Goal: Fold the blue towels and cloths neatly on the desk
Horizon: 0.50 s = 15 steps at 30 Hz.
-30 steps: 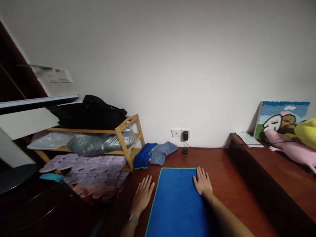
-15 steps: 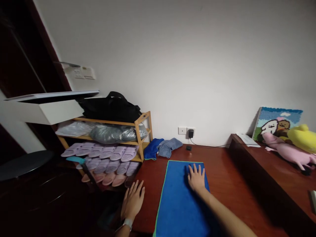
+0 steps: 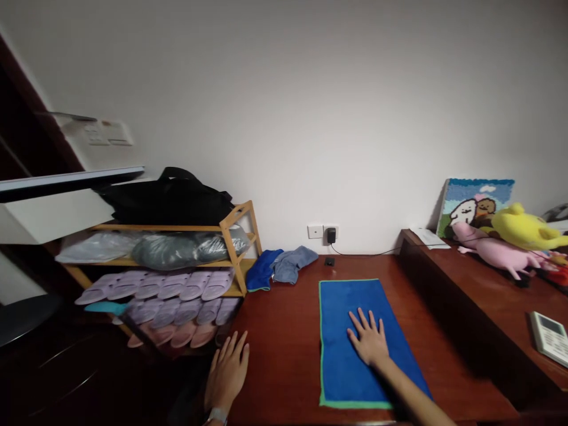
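Observation:
A blue cloth (image 3: 350, 367) with a green edge lies spread flat on the reddish-brown wooden table (image 3: 279, 355). My right hand (image 3: 369, 340) rests palm down on it, fingers spread. At the table's left edge is my left hand (image 3: 227, 370), palm down with fingers stretched out and nothing in it; a watch (image 3: 217, 416) is on that wrist. Two crumpled cloths, a blue one (image 3: 262, 270) and a grey-blue one (image 3: 293, 264), lie at the back of the table beside the shoe rack.
Left stands a wooden shoe rack (image 3: 229, 236) with several slippers (image 3: 217, 284) and a black bag (image 3: 173, 198) on top. A charger (image 3: 331, 235) with a cord is in the wall socket. On the raised surface at right are plush toys (image 3: 497, 251), a picture (image 3: 479, 201) and a white remote-like device (image 3: 550, 337).
The blue cloth has shifted to the right and toward me on the table, with my right hand still flat on it. The view has turned slightly right. My left hand stays at the table edge.

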Motion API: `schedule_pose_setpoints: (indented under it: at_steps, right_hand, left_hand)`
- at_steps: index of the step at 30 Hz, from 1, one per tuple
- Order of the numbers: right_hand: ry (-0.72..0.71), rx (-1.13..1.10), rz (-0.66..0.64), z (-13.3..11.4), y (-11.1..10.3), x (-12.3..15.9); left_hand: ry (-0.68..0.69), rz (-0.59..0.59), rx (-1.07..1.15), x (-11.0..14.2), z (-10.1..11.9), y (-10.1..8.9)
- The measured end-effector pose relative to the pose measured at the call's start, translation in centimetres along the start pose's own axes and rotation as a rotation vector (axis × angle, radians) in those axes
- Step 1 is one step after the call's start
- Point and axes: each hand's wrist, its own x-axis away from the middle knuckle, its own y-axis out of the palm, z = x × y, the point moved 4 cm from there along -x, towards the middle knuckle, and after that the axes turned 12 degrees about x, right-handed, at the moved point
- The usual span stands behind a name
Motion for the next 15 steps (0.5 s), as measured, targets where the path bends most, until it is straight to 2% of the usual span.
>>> schedule_pose_setpoints:
  at_steps: [5, 8, 11, 15]
  right_hand:
    - [-0.052, 0.036, -0.037, 9.9, -0.8, -4.5]
    - [-0.024, 0.041, -0.102, 13.7, -2.0, -6.3]
    - [0.051, -0.008, -0.082, 14.7, -2.2, -6.2]
    - [0.08, -0.029, -0.018, 13.6, -0.7, -4.5]
  left_hand:
    - [0.007, 0.019, -0.01, -0.3, -0.2, 0.3]
    - [0.031, 0.023, -0.025, -0.4, -0.4, 0.5]
    - [0.077, 0.023, -0.039, -0.5, -0.7, 0.7]
    - [0.116, 0.049, -0.065, -0.7, -1.1, 1.2]
